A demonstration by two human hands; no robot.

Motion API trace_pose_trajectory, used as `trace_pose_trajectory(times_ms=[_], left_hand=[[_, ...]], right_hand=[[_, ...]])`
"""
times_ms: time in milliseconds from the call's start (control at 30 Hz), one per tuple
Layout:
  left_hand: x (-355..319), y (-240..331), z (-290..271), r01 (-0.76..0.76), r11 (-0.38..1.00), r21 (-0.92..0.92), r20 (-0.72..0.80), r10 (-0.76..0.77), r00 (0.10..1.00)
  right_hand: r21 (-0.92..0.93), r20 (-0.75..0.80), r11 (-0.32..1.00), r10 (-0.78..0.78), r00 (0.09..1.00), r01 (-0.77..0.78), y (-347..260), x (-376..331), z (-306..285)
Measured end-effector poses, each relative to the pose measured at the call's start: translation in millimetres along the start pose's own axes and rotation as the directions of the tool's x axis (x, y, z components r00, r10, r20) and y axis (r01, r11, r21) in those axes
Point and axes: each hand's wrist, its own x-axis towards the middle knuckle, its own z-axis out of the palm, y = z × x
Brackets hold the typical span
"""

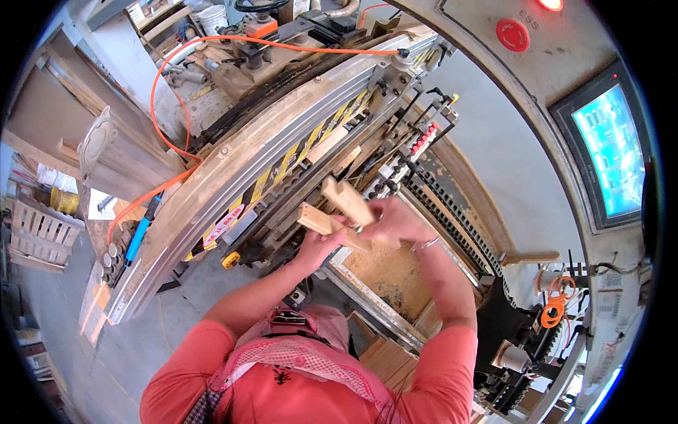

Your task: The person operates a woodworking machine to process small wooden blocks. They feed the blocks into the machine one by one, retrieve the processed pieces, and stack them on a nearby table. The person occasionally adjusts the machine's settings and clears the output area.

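Observation:
In front of my chest, above a machine, both of my hands are raised. My left hand is closed around a pale wooden block, which slants down toward the right. My right hand grips a second pale wooden piece, with a notched or grooved far end. The two pieces lie close together, and I cannot tell whether they touch. A small dark or metallic spot shows by my right fingertips, too small to name. Below my hands is a tray-like bed covered with sawdust.
A long curved-looking machine beam with yellow-black striping crosses at the left. An orange hose loops over it to a blue-handled tool. At right are a control screen, a red button and orange-handled scissors.

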Motion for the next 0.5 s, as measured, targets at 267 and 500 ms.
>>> trace_pose_trajectory(times_ms=[267,500], left_hand=[[-58,2,-34,-0.122,0.92,0.371,0.005,0.13,0.992],[-64,1,-43,-0.095,0.882,0.462,0.036,0.088,0.995]], right_hand=[[-0.66,-0.519,0.686,-0.12,0.847,-0.307,55,111,-62],[-0.58,-0.571,0.726,-0.039,0.82,-0.369,70,151,-63]])
